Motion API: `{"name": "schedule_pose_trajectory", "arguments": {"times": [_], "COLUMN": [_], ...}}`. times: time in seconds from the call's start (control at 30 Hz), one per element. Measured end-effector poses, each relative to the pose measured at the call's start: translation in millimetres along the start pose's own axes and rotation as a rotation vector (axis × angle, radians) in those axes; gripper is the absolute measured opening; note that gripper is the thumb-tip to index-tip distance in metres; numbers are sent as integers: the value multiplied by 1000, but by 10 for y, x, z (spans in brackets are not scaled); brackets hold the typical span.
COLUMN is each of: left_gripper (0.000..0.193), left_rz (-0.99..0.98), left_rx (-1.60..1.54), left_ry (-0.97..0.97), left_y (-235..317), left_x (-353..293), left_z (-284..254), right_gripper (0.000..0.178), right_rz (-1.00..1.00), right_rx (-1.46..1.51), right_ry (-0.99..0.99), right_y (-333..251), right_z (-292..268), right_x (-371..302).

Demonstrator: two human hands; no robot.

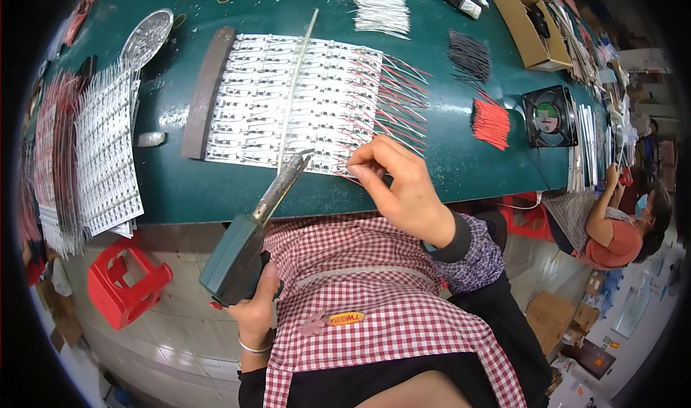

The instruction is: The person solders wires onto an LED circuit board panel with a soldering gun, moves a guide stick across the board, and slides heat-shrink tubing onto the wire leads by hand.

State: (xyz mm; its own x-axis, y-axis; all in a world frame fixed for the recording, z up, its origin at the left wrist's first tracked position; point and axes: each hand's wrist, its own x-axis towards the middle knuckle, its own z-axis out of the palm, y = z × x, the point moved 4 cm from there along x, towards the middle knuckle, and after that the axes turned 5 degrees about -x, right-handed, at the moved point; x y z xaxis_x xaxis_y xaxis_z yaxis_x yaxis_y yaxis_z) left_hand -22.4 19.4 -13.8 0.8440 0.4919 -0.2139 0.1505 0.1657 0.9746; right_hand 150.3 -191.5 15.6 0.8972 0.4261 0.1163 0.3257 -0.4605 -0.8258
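Observation:
My left hand (260,300) is closed round the handle of a dark green soldering gun (234,253). Its metal tip reaches the near edge of a white circuit board panel (245,131), which carries rows of small dark components. Thumb and index finger of my right hand (403,188) pinch a thin wire at the panel's near right corner, close to the tip. The pinched end is mostly hidden by the fingers. Red, white and dark wires (403,105) fan out from the panel's right edge. A pale thin strip (296,84) lies across the panel.
A brown bar (209,95) lies along the panel's left edge. Wired panels (108,156) are stacked at left, near a metal dish (147,39). White (381,10), black (469,55) and red wire bundles (491,123) lie right, beside a fan (549,117). A co-worker (615,228) sits far right.

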Motion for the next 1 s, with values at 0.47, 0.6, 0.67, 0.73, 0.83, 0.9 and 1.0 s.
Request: {"name": "schedule_pose_trajectory", "arguments": {"times": [0.47,0.6,0.67,0.73,0.83,0.9,1.0], "left_gripper": [34,37,39,41,41,40,39], "left_rz": [66,40,-57,-107,61,51,36], "left_rx": [156,116,-34,-116,-225,-271,-312], "left_ry": [-149,-70,20,-18,-175,-136,-101], "left_y": [-142,-75,11,78,144,251,283], "left_x": [-25,5,89,198,343,360,362], "left_z": [-100,5,105,252,493,648,670], "right_gripper": [11,9,8,7,10,9,9], "right_rz": [-43,-10,-27,-41,-11,68,188], "right_rx": [-194,-98,-10,80,311,438,654], "right_ry": [58,66,-5,-72,-181,-224,-248], "right_y": [110,4,-104,-233,-360,-324,-300], "right_z": [262,197,186,205,280,329,378], "right_x": [-74,-103,-126,-163,-210,-235,-261]}}
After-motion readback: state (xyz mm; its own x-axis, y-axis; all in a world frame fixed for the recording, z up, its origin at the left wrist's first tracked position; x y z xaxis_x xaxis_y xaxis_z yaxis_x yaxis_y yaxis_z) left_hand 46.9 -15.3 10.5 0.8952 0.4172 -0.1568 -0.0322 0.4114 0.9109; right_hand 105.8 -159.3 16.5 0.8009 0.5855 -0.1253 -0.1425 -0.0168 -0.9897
